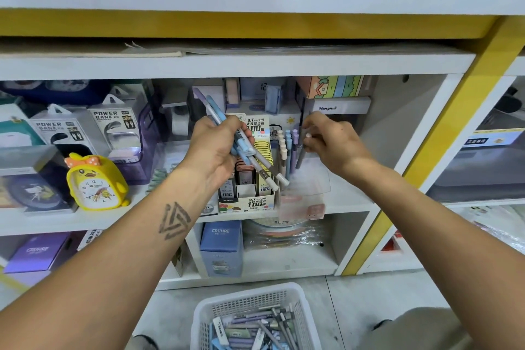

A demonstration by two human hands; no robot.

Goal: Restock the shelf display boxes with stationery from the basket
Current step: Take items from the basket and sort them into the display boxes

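Note:
My left hand (pixel 216 148) grips a bundle of pastel pens (pixel 250 150), blue, purple and white, slanting from upper left to lower right in front of the shelf. My right hand (pixel 326 136) pinches the top of a single grey pen (pixel 300 156) and holds it upright at the clear display box (pixel 306 185), beside a row of pens (pixel 287 148) standing in it. Left of that stands a lead-refill display box (pixel 247 199) marked 0.7 HB. A white basket (pixel 252 318) on the floor below holds several pens and small packs.
A yellow chick alarm clock (pixel 95 182) and power bank packs (pixel 119 131) stand on the left of the shelf. A blue CRUHRE box (pixel 221 247) sits on the shelf below. A yellow post (pixel 426 150) borders the bay on the right. Boxes fill the shelf back.

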